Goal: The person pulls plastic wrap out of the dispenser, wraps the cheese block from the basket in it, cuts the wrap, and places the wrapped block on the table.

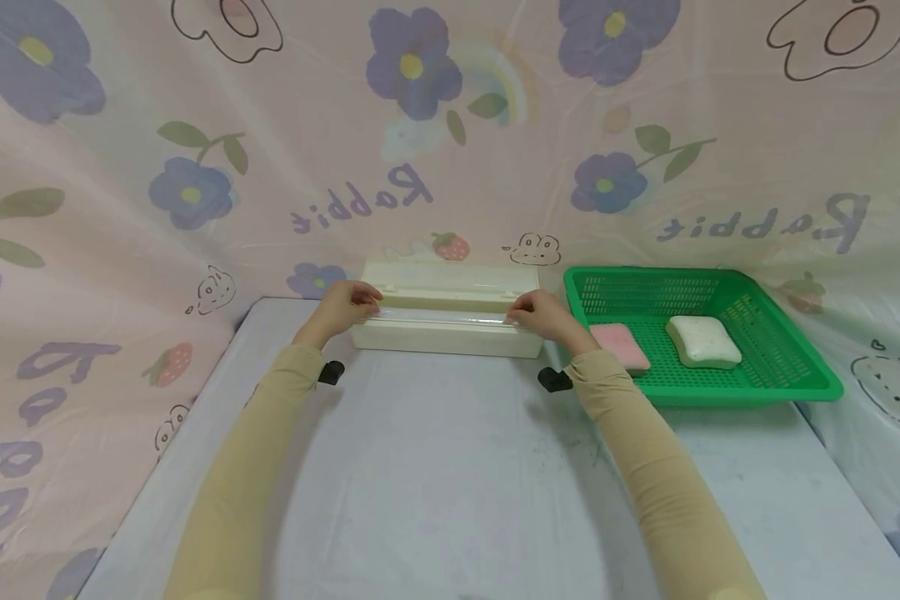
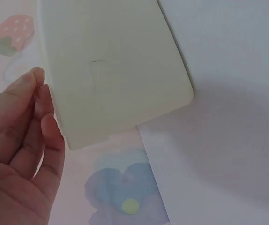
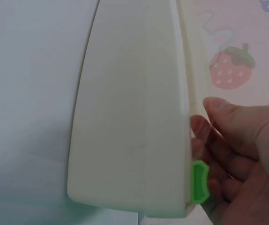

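Pinching clear film [image 1: 442, 317] at left and right, with thumb and fingers of left hand [image 1: 342, 307] and right hand [image 1: 542, 317], across the top of the open box [image 1: 446, 339] at the counter's [image 1: 435, 467] far edge. Note green slider [image 3: 200, 183] near the right hand and, farther right, basket [image 1: 660, 287] containing pink block [image 1: 621, 346] and white block [image 1: 705, 342].

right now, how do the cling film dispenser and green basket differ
The cling film dispenser is cream and solid-walled; the green basket is perforated. The dispenser is narrow, the basket broader. The dispenser has a raised lid; the basket shows none. Both rest on the table.
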`<state>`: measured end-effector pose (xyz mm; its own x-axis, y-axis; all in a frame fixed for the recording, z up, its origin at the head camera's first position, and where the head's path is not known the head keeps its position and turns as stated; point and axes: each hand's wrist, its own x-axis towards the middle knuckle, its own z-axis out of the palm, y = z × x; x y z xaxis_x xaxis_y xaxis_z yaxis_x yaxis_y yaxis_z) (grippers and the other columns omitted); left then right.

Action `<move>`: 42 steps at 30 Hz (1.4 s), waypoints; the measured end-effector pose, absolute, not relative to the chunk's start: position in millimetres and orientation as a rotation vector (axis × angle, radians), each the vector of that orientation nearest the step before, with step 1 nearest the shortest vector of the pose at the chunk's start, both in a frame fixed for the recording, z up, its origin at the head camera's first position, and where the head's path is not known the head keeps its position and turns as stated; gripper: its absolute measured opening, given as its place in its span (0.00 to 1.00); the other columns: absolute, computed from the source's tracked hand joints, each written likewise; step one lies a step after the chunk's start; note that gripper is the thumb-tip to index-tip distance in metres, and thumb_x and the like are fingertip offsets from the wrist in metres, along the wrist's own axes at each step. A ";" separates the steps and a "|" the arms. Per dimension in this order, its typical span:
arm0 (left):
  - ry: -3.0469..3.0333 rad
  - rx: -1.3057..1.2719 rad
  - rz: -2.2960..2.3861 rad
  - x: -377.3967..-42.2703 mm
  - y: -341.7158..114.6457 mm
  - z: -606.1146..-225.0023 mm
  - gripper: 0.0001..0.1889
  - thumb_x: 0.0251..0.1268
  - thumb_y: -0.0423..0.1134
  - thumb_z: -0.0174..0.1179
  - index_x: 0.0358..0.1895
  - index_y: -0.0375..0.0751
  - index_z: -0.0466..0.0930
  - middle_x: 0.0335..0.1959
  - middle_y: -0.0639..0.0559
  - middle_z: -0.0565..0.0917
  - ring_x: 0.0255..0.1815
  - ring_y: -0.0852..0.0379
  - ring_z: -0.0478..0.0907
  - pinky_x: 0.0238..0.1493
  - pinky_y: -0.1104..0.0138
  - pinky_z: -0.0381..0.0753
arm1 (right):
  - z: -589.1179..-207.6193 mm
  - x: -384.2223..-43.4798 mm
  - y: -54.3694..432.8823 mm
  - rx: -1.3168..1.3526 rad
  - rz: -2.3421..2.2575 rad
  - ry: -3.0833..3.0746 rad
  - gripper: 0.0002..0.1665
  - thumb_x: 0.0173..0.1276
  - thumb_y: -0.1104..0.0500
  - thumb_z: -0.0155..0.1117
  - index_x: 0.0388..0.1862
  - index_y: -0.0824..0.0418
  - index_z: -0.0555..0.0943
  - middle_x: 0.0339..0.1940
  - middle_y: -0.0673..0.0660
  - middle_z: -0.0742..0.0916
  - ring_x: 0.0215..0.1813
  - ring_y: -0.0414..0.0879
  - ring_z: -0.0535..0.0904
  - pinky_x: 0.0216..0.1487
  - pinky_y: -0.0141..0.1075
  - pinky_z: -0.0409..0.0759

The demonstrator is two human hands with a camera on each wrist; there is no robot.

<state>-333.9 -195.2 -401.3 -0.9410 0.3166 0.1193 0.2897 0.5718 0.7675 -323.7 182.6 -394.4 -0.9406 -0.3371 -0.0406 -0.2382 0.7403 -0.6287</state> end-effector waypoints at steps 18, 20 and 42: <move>2.790 0.554 1.328 -337.5 -194.3 -395.9 0.11 0.63 0.29 0.62 0.49 0.31 0.80 0.37 0.43 0.82 0.40 0.48 0.80 0.45 0.58 0.79 | -386.2 -331.5 190.2 -0.512 -1.235 2.655 0.14 0.69 0.60 0.63 0.47 0.69 0.82 0.40 0.61 0.86 0.43 0.53 0.82 0.46 0.44 0.81; 2.802 0.566 1.328 -339.0 -193.4 -396.1 0.12 0.61 0.27 0.63 0.49 0.31 0.80 0.37 0.42 0.82 0.40 0.47 0.79 0.46 0.57 0.79 | -385.1 -332.0 189.2 -0.533 -1.213 2.685 0.13 0.67 0.61 0.65 0.47 0.68 0.82 0.38 0.59 0.85 0.41 0.51 0.81 0.46 0.43 0.80; 2.936 0.401 1.193 -332.1 -182.7 -395.6 0.05 0.60 0.28 0.65 0.39 0.34 0.86 0.40 0.43 0.85 0.48 0.44 0.77 0.52 0.54 0.77 | -384.5 -327.0 182.0 -0.525 -1.020 2.850 0.08 0.66 0.67 0.64 0.43 0.68 0.83 0.38 0.59 0.85 0.41 0.52 0.80 0.45 0.43 0.78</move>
